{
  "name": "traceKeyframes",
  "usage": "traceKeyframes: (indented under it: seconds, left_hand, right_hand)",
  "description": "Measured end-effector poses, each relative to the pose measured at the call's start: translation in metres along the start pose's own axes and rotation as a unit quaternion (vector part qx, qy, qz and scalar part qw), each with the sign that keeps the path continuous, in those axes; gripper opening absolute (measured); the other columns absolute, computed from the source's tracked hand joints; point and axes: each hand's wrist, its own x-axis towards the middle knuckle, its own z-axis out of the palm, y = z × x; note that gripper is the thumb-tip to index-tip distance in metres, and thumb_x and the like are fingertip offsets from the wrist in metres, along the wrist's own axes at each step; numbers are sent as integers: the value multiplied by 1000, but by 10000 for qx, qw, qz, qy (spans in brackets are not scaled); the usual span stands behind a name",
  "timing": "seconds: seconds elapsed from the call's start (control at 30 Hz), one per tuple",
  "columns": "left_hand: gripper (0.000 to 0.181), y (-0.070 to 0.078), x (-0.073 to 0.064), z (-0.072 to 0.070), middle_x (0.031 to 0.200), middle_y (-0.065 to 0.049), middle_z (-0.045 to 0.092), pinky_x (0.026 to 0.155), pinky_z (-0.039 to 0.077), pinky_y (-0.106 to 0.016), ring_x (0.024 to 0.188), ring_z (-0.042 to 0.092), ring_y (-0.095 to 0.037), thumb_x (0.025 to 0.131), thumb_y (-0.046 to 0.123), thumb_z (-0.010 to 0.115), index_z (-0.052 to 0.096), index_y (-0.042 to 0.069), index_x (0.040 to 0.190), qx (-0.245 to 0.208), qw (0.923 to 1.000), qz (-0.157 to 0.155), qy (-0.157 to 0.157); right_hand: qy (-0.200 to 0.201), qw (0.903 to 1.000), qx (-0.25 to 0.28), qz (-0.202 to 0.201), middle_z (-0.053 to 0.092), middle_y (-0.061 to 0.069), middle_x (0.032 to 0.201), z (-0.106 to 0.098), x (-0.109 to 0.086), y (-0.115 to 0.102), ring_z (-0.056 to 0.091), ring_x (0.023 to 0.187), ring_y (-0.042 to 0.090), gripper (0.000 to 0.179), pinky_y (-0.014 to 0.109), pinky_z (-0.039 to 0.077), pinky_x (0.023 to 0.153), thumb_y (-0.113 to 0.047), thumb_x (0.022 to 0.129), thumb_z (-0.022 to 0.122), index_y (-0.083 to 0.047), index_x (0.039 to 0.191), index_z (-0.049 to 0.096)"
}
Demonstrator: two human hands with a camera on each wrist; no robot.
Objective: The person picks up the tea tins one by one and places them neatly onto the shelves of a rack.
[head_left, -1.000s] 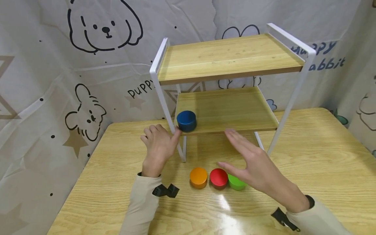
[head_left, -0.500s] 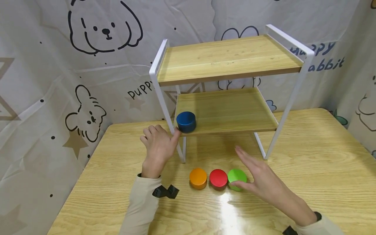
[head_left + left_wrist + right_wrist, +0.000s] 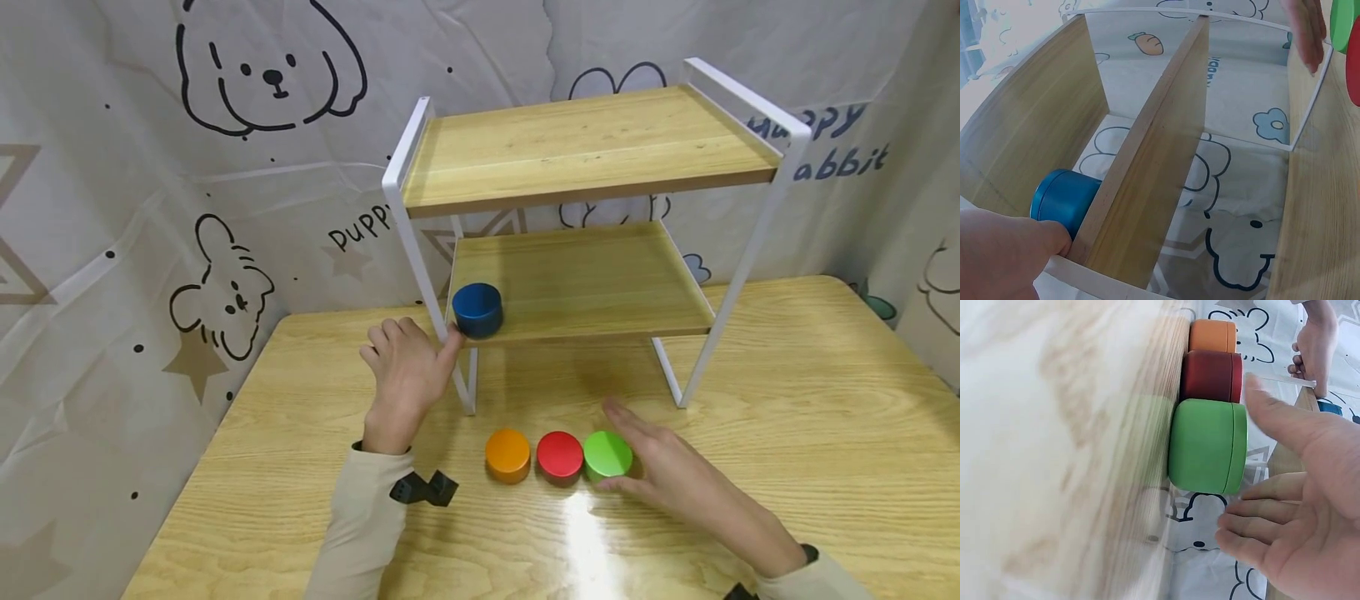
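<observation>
A blue round tin (image 3: pixel 477 312) stands at the left front of the rack's lower board. Beside it my left hand (image 3: pixel 407 371) holds the left front post of the shelf rack (image 3: pixel 570 283), thumb across the post and close under the tin. An orange tin (image 3: pixel 507 455), a red tin (image 3: pixel 560 457) and a green tin (image 3: pixel 607 455) stand in a row on the table, each a short lidded cylinder. My right hand (image 3: pixel 675 467) is around the green tin's right side, thumb in front and fingers behind. In the right wrist view a gap shows between this hand and the green tin (image 3: pixel 1207 447).
The rack has two wooden boards, an upper board (image 3: pixel 585 150) and a lower one, in a white metal frame. It stands on a wooden table (image 3: pixel 277 467). Behind hangs a white cloth (image 3: pixel 465 50) with cartoon prints.
My right hand has come away from the lower board, down and toward me, to the green tin. The left hand stays at the post, and the tins have not moved.
</observation>
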Motion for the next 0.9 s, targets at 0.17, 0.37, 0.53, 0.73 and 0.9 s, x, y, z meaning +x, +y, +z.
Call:
traceKeyframes:
  seconds: [0.17,0.37,0.53,0.73,0.9]
  left_hand:
    - [60,0,0,-1,89,-21,41,76,22,-48,88,33,-39,94,51,38,48,-8,95,-33,10000,8,-9]
    - [60,1,0,-1,90,-21,40,76,21,-48,88,33,-39,94,51,38,47,-8,95,-65,10000,13,-1]
    - [60,1,0,-1,90,-21,40,76,21,-48,88,33,-39,94,51,39,48,-8,95,-85,10000,35,7]
    - [59,1,1,-1,89,-20,40,77,21,-48,89,33,-39,94,51,39,47,-8,94,-86,10000,22,-17]
    - [59,0,0,-1,90,-21,39,77,20,-48,89,32,-39,94,51,39,47,-8,94,-115,9999,-7,-43]
  right_hand:
    - [-95,9998,52,-160,48,31,135,0,-1,2,54,116,44,80,45,48,88,-19,70,85,13,133,47]
    - [-146,9997,5,-190,50,29,134,0,0,2,56,115,41,77,44,49,88,-18,71,84,12,132,49]
    - [-97,9997,-12,-236,56,27,128,1,0,3,60,109,40,72,41,51,85,-16,71,84,11,128,52]
    - [-126,9997,36,-212,58,28,123,2,0,3,61,108,42,65,41,52,83,-15,71,84,11,124,56]
    - [-57,9997,-6,-218,61,27,119,2,2,3,63,104,40,62,40,53,80,-15,71,84,10,121,59]
